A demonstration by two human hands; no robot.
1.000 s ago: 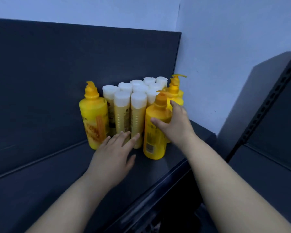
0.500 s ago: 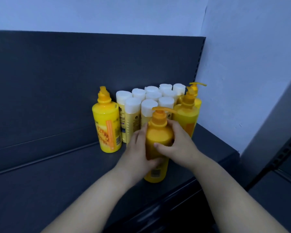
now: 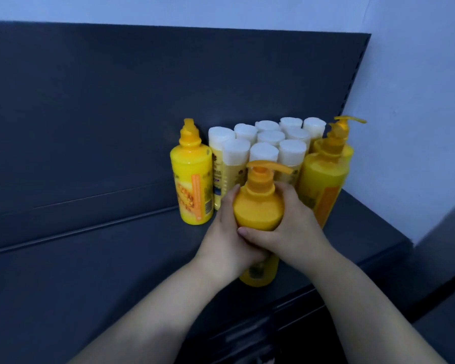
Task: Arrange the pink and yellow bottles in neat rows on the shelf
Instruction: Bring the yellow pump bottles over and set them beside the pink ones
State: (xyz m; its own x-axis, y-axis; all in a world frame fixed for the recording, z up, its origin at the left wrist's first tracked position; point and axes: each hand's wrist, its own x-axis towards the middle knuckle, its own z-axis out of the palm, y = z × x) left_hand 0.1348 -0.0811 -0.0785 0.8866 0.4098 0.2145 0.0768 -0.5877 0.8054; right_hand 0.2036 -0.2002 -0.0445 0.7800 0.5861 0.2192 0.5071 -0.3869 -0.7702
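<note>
moved: both hands stay wrapped on the pump bottle (image 3: 258, 206), little changed since half a second ago | left hand (image 3: 226, 240) and right hand (image 3: 294, 232): fingers clamped round its body | bottle: upright, base on shelf (image 3: 116, 271), in front of white-capped bottles (image 3: 265, 143) | axis vertical, both hands equally near | no pink bottles seen

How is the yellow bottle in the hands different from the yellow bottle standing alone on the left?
The held bottle has a pump top with a long spout; the left bottle has a plain pointed cap. The left hand and right hand wrap the held bottle, hiding its label; nothing touches the left bottle, whose label shows. The held bottle stands nearer the shelf front. Both are yellow and upright.
</note>
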